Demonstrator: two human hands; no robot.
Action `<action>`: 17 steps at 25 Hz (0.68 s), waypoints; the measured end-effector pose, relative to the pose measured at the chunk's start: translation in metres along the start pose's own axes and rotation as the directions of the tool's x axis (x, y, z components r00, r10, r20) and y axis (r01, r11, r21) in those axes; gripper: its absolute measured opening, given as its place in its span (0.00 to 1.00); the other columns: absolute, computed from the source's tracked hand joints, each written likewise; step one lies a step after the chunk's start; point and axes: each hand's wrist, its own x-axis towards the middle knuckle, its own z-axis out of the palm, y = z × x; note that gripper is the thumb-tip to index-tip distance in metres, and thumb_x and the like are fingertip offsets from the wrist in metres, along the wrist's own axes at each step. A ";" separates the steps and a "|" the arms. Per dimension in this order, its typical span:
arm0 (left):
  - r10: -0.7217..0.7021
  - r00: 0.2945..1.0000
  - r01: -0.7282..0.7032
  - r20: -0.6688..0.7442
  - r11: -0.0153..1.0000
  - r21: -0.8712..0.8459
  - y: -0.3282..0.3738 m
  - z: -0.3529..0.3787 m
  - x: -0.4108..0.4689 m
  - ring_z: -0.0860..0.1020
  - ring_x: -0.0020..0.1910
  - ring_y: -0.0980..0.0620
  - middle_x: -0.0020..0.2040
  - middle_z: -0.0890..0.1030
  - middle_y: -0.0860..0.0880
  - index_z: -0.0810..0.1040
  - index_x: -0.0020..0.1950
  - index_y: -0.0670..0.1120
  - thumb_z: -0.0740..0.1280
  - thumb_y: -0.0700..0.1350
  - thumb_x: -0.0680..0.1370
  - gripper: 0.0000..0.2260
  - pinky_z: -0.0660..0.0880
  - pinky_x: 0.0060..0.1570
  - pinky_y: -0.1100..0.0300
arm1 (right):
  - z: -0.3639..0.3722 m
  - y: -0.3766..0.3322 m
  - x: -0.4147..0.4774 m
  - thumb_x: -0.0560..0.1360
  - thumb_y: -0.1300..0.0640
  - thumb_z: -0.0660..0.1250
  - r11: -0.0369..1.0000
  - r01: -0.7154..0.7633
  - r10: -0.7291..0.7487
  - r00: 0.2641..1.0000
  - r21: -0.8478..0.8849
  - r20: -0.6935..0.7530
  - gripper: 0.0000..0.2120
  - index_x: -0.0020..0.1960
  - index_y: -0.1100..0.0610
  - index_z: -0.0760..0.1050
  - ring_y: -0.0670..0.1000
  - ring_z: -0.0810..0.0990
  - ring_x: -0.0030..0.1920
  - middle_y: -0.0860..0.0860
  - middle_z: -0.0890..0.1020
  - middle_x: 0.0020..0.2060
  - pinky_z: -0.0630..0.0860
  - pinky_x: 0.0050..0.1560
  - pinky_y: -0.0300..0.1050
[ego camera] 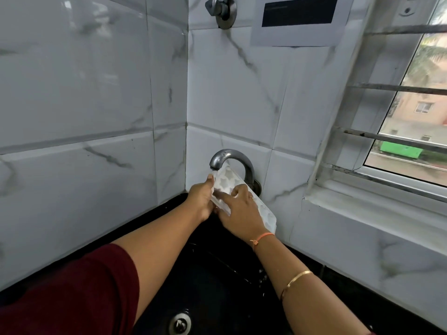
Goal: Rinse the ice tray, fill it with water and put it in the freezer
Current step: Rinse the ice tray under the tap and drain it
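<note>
A white ice tray (229, 180) with shaped cells is held tilted under the spout of a curved metal tap (226, 157), above a black sink (217, 281). My left hand (200, 199) grips the tray's left edge. My right hand (242, 209) lies across the tray's middle, fingers spread on its cells, and hides part of it. The tray's lower right end (269, 218) sticks out past my right wrist. Water flow from the spout is too faint to tell.
The sink drain (180, 323) is at the bottom. Marble-look tiled walls meet in a corner behind the tap. A wall valve (221, 9) sits high up. A barred window (406, 112) with a white sill is at the right.
</note>
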 end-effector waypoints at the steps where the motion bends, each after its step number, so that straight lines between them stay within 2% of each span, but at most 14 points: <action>1: 0.004 1.000 -0.004 0.000 1.000 -0.005 0.001 0.000 0.002 0.79 0.39 0.46 0.40 0.80 0.43 0.77 0.52 0.37 0.58 0.49 0.81 0.16 0.76 0.46 0.53 | 0.002 0.000 0.001 0.76 0.50 0.62 0.995 0.004 -0.003 1.000 -0.103 0.010 0.23 0.69 0.41 0.65 0.59 0.64 0.64 0.55 0.61 0.65 0.64 0.66 0.53; 2: 0.010 1.000 -0.010 0.001 1.000 -0.009 0.003 -0.001 0.004 0.79 0.39 0.46 0.40 0.80 0.44 0.78 0.50 0.38 0.58 0.49 0.80 0.16 0.76 0.46 0.52 | 0.003 -0.001 0.003 0.76 0.51 0.61 0.990 -0.013 0.018 0.999 -0.142 0.031 0.24 0.70 0.39 0.63 0.61 0.59 0.68 0.55 0.56 0.70 0.59 0.67 0.57; 4: 0.011 1.000 -0.011 0.002 1.000 -0.011 0.004 -0.003 0.005 0.79 0.38 0.47 0.39 0.80 0.44 0.77 0.44 0.40 0.58 0.49 0.81 0.15 0.76 0.42 0.54 | 0.004 0.000 0.008 0.76 0.55 0.62 0.995 -0.052 0.059 0.994 -0.082 0.088 0.25 0.69 0.37 0.63 0.62 0.47 0.74 0.55 0.46 0.75 0.52 0.70 0.63; 6: 0.008 1.000 -0.008 -0.004 1.000 -0.008 0.004 -0.004 0.004 0.78 0.37 0.47 0.39 0.79 0.44 0.76 0.42 0.41 0.58 0.48 0.81 0.14 0.76 0.39 0.54 | 0.004 0.000 0.011 0.76 0.58 0.62 0.998 -0.059 0.057 0.990 0.010 0.127 0.25 0.69 0.39 0.64 0.60 0.41 0.76 0.54 0.43 0.76 0.52 0.71 0.68; 11: 0.026 0.999 -0.026 -0.021 1.000 -0.005 0.009 -0.005 0.002 0.78 0.36 0.48 0.38 0.79 0.45 0.76 0.40 0.41 0.58 0.48 0.81 0.15 0.76 0.38 0.56 | 0.012 -0.005 0.009 0.76 0.60 0.59 0.999 -0.038 0.039 0.994 -0.013 0.106 0.26 0.71 0.41 0.61 0.60 0.46 0.76 0.54 0.41 0.76 0.58 0.69 0.69; 15: -0.001 1.000 0.002 -0.024 1.000 0.014 0.009 -0.005 -0.004 0.78 0.35 0.48 0.38 0.79 0.44 0.76 0.41 0.41 0.58 0.46 0.81 0.14 0.76 0.36 0.56 | 0.008 -0.003 0.010 0.75 0.60 0.62 0.994 -0.065 0.053 0.990 0.090 0.129 0.25 0.68 0.41 0.64 0.59 0.51 0.75 0.54 0.44 0.76 0.59 0.70 0.65; 17: -0.008 1.000 0.009 -0.031 0.999 0.043 0.011 -0.005 -0.007 0.78 0.36 0.48 0.38 0.79 0.44 0.76 0.40 0.41 0.58 0.46 0.81 0.14 0.76 0.37 0.56 | 0.006 -0.005 0.010 0.75 0.60 0.63 0.998 -0.044 0.039 0.990 0.039 0.132 0.25 0.68 0.42 0.63 0.61 0.54 0.75 0.55 0.44 0.76 0.62 0.68 0.63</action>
